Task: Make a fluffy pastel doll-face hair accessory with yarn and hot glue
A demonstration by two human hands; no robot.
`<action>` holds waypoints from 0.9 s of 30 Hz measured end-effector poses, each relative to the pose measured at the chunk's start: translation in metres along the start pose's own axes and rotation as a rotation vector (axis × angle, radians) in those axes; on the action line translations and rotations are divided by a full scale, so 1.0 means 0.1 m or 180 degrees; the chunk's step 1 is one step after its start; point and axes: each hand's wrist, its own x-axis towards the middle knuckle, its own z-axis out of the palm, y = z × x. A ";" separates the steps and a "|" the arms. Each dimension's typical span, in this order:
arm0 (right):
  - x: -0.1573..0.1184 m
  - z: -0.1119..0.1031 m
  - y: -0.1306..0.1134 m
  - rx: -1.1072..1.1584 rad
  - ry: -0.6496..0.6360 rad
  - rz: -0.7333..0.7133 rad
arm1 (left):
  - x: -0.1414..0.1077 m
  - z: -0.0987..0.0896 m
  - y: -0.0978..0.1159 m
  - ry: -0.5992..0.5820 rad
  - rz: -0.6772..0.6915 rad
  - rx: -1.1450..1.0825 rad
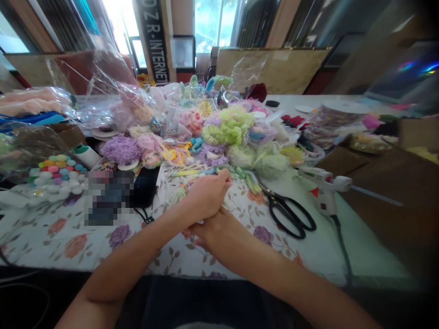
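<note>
My left hand (210,193) is closed, thumb side up, over the flowered tablecloth. Right below it and touching its wrist is my right hand (216,230), with its fingers curled in towards the left. Whatever either hand pinches is hidden behind the fingers. Just beyond my left hand lie fuzzy pastel strands in yellow, green and blue, like pipe cleaners (253,180). Black-handled scissors (291,215) rest to the right of my hands, blades pointing away.
A glue gun (324,192) with a cord lies at the right, by a cardboard box (387,183). Piled across the back are green mesh ribbon (236,123), purple yarn (120,150) and plastic bags. Pom-poms (58,176) and a black phone (146,188) sit left.
</note>
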 end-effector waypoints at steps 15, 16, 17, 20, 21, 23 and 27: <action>-0.45 -0.59 0.77 0.0494 0.0553 0.1957 | -0.09 -0.25 -0.69 0.1624 -0.1073 -0.4021; -0.41 -0.57 0.76 0.0603 0.0523 0.1910 | -0.09 -0.22 -0.64 0.1523 -0.1108 -0.4179; -0.36 -0.54 0.74 0.0856 0.0499 0.1860 | -0.09 -0.17 -0.60 0.1421 -0.1141 -0.4286; -0.17 -0.43 0.65 0.1828 0.0813 0.1984 | -0.12 -0.04 -0.51 0.1150 -0.1184 -0.4404; -0.10 -0.37 0.63 0.2246 0.0920 0.2081 | -0.13 -0.01 -0.50 0.1077 -0.1177 -0.4406; 0.02 -0.24 0.62 0.3281 0.0957 0.2222 | -0.17 0.06 -0.49 0.0988 -0.1124 -0.4399; 0.11 -0.01 0.60 0.4211 0.1225 0.2319 | -0.23 0.13 -0.51 0.0978 -0.1040 -0.4314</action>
